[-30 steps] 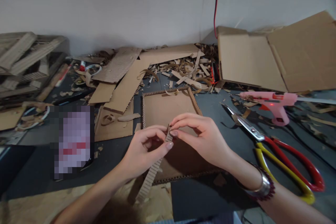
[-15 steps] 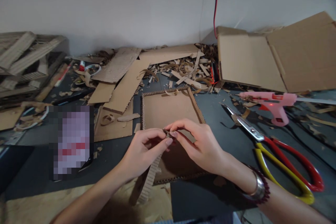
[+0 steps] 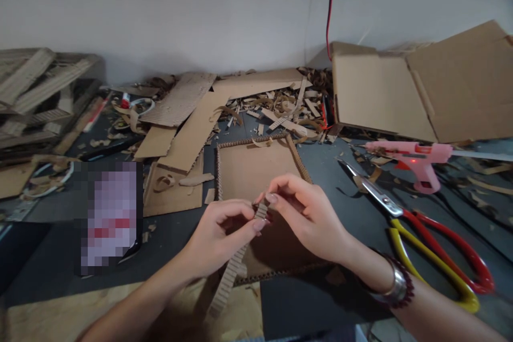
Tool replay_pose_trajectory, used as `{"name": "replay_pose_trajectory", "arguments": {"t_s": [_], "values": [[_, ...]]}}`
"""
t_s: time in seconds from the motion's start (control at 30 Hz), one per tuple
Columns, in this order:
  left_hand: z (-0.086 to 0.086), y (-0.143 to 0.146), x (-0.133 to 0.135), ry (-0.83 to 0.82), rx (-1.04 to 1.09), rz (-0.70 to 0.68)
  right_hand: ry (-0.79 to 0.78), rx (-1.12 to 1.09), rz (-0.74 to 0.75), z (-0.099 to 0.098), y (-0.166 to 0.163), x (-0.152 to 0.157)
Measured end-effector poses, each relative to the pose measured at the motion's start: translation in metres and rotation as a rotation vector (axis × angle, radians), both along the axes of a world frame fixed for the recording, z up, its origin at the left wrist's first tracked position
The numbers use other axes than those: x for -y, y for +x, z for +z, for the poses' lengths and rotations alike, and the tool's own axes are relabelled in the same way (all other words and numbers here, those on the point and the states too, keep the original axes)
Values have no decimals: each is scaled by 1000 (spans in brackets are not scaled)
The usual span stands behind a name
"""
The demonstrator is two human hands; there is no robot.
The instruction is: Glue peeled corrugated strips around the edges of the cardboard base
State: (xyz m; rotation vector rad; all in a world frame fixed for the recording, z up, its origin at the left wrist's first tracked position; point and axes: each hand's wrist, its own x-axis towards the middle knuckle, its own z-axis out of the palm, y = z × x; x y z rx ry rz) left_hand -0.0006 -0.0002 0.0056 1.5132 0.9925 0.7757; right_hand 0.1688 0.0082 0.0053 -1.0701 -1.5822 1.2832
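A long corrugated cardboard strip [image 3: 227, 283] runs up from the lower middle into both hands. My left hand [image 3: 220, 232] pinches it between thumb and fingers. At its upper end my right hand [image 3: 306, 214] grips the tip with thumb and forefinger, partly hiding it. Beneath the hands lies a flat square cardboard panel [image 3: 254, 165] with a raised, ridged cardboard edge along its sides. My hands and the strip cover part of its left and near portions. A small curled scrap [image 3: 262, 142] rests at its far edge.
Right of the panel lie large scissors [image 3: 387, 204] with red and yellow handles and a pink glue gun [image 3: 417, 157] with a lit red light. An open cardboard box [image 3: 380, 96] stands behind. Cut cardboard pieces [image 3: 196, 133] and scraps [image 3: 280, 107] cover the back. A blurred-out phone-like object [image 3: 110, 214] lies left.
The strip's upper end now shows more between my fingertips, its ridged face turned upward. My right hand has shifted slightly upward, and the strip's lower end has swung a little to the right.
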Motion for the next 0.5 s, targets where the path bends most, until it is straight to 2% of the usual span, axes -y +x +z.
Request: {"name": "replay_pose_trajectory", "arguments": {"t_s": [0.2,0.37,0.43,0.5], "values": [[1,0,0,-44,102,-20,-70,-55,-50,2,0,-1],[0,-1,1,-69,155,-27,-53,-116,-135,1,-1,-8],[1,-2,1,-69,170,-38,-22,-208,-235,2,6,-16],[1,-2,2,-67,175,-40,67,-294,-400,5,18,-21]]}}
